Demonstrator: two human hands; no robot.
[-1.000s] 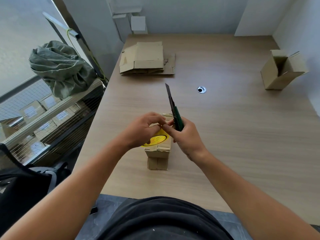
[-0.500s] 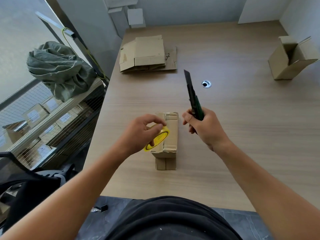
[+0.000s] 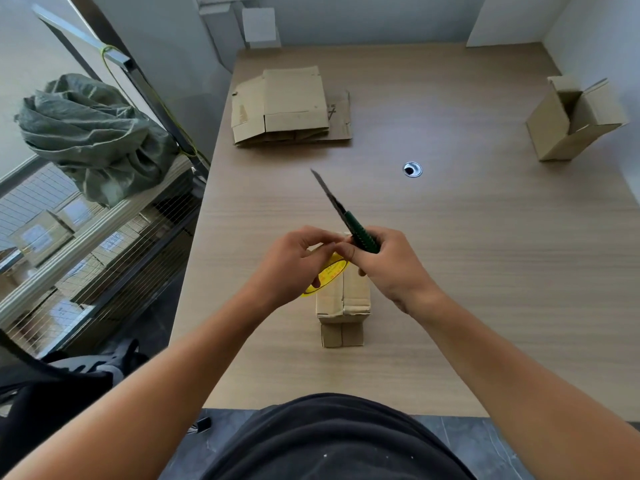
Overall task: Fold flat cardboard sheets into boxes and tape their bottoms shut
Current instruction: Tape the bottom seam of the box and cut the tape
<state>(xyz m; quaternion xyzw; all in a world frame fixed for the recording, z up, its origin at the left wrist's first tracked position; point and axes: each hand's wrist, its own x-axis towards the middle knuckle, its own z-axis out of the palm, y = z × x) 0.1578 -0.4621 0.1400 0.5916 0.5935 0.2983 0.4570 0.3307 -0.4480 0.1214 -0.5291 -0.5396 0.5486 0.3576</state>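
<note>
While over box [image 3: 355,301], right hand [image 3: 388,268] fisted.

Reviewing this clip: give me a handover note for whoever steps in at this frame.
Left hand holds the yellow tape roll on the small box.
Right hand grips the green utility knife, blade out, pointing away.
Flat cardboard stack lies far left on the table; one folded box stands far right, top flaps open.
Done: small box's flaps closed; tape on its seam cannot be told.
Left: cut tape, fold the stack.
</note>
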